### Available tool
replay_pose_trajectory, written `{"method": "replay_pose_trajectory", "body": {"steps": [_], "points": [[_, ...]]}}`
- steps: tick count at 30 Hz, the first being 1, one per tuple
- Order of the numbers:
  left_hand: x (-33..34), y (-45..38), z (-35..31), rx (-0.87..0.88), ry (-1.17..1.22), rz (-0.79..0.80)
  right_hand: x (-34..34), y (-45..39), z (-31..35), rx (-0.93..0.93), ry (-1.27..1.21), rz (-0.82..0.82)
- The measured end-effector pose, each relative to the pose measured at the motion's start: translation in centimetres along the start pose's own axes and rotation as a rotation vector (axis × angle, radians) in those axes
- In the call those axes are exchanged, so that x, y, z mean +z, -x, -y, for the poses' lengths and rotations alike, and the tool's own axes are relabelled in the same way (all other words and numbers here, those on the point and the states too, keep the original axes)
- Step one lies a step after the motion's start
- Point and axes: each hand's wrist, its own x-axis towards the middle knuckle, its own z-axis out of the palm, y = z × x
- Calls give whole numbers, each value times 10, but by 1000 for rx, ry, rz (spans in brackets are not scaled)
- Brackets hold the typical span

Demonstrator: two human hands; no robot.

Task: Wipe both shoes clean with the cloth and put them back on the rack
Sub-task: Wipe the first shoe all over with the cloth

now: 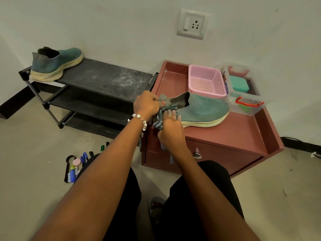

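Left fingers (152,99) clamped on shoe (205,108) heel, right fingers (171,114) flat – pressing cloth (160,117) against its side

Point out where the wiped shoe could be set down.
Free: rack top shelf right of the other shoe; cabinet top in front of the held shoe. Crowded: back right, around the pink basket and clear boxes.

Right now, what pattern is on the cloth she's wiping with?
The striped cloth shows grey and blue stripes, seen in the head view.
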Motion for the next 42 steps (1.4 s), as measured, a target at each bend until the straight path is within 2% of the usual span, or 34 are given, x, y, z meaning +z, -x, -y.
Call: {"method": "replay_pose_trajectory", "body": {"steps": [2,4,7,9,11,12,13,15,17,18,20,22,25,27,30,33,35,37,40,42], "points": [[0,1,0,-7,-4,-16,-8,7,-4,-33,-174,4],[0,1,-1,-15,9,-13,-19,6,-19,48,-493,-30],[-2,5,-6,2,47,-9,-31,1,-37,385,-1311,-195],[-8,10,-14,34,143,-90,-35,-2,-44,596,-1782,-235],[-19,17,-23,143,182,-234,-37,-3,-47,648,-2073,-130],[-24,19,-26,202,222,-241,-39,-2,-47,613,-2163,-53],[-28,21,-27,237,294,-181,-42,-2,-44,552,-2220,27],[-32,29,-30,220,447,60,-47,-1,-39,378,-2274,120],[-32,38,-30,183,525,245,-49,0,-35,291,-2266,80],[-31,40,-29,175,564,266,-49,0,-34,302,-2231,22],[-32,42,-27,152,611,208,-51,1,-34,377,-2080,-110],[-35,40,-24,116,637,142,-55,3,-39,378,-1896,-164],[-44,37,-22,31,747,86,-60,10,-54,305,-1626,-66],[-47,39,-23,43,729,111,-62,15,-64,284,-1534,39],[-44,45,-21,149,563,192,-63,19,-66,228,-1796,91],[-31,51,-24,238,451,263,-59,14,-64,156,-2097,68],[-17,57,-28,258,347,287,-56,13,-63,135,-2146,37],[-10,64,-31,212,312,374,-54,16,-60,195,-2097,-20],[-21,64,-24,56,222,547,-53,20,-65,421,-1884,-231],[-35,55,-13,-36,207,433,-50,21,-71,458,-1446,-347]]}}
